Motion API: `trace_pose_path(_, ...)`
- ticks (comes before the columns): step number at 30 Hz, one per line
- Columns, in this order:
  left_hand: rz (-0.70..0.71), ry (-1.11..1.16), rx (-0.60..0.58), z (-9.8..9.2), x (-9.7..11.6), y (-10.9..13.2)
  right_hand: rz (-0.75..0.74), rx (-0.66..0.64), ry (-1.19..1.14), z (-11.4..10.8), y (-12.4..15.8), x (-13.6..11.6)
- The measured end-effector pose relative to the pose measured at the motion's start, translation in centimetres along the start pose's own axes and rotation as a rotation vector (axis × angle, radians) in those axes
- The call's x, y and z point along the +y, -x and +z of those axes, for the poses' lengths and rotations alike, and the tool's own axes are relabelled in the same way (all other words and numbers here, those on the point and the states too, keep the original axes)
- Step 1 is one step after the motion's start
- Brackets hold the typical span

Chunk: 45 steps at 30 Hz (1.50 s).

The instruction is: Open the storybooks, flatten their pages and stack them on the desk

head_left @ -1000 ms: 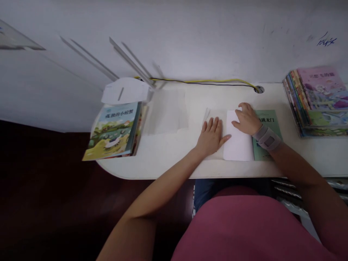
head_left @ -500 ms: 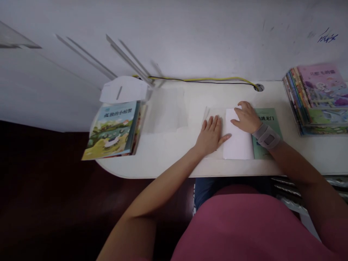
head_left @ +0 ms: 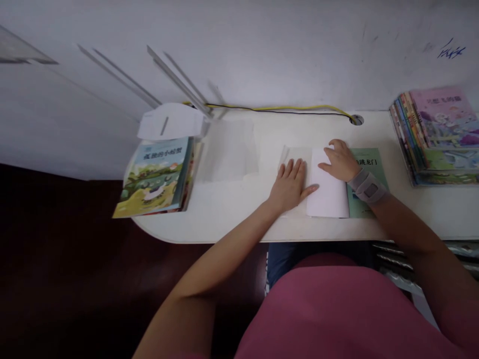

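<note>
Under the left fingers (head_left: 292, 167) lies a clear plastic sheet (head_left: 296, 152), and the left hand (head_left: 290, 183) rests on it palm down, fingers straight and close together, thumb spread toward the white page (head_left: 329, 199) just to their right, gripping nothing. Over the last second this hand has barely moved; only the view has drifted a little, so the desk (head_left: 232, 219) sits slightly higher in the picture. The right hand (head_left: 339, 160), with a grey wrist brace (head_left: 368, 187) behind it, also keeps its place: its fingers are bent, with the tips down at the far end of the white page, and whether they pinch that edge or only press on it cannot be told. The page lies flat between the two hands, and beyond the right fingers, toward the wrist, the green book (head_left: 374, 162) shows its cover, touching the page's right edge. Since nothing has shifted, this reads as a steady hold, both hands pinning page and plastic where they lie rather than sliding or lifting them. Well to the left of the left fingers sits a stack of picture books (head_left: 157, 177) with more clear sheets (head_left: 230, 149) between; far to the right of the right fingers stands another book pile (head_left: 437, 134). Beyond the fingertips a yellow cable (head_left: 280, 107) runs along the wall.
</note>
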<state>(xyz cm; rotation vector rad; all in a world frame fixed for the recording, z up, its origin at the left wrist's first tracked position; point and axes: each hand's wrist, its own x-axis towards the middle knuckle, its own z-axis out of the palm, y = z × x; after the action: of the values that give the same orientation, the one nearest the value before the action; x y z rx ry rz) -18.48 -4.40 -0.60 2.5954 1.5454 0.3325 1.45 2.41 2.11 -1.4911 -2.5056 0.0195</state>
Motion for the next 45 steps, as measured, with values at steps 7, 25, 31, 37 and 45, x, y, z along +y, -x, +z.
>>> trace_pose_path(7,0.020,0.013,0.004,0.1,0.0,0.0,-0.010,-0.006,-0.026,0.1,0.0,-0.4)
trace_pose_path(25,0.007,-0.023,-0.024,-0.5,0.4,0.1,0.020,0.115,-0.240,0.5,0.6,0.1)
trace_pose_path(31,0.033,-0.032,0.033,-1.0,0.2,0.0,-0.112,0.102,-0.364,0.4,3.4,2.3)
trace_pose_path(37,0.142,-0.066,0.121,-2.3,5.1,1.6,-0.139,0.039,-0.327,0.5,4.3,1.4)
trace_pose_path(45,0.145,-0.055,0.109,-0.5,12.0,2.7,-0.177,0.002,-0.439,0.6,4.0,2.2)
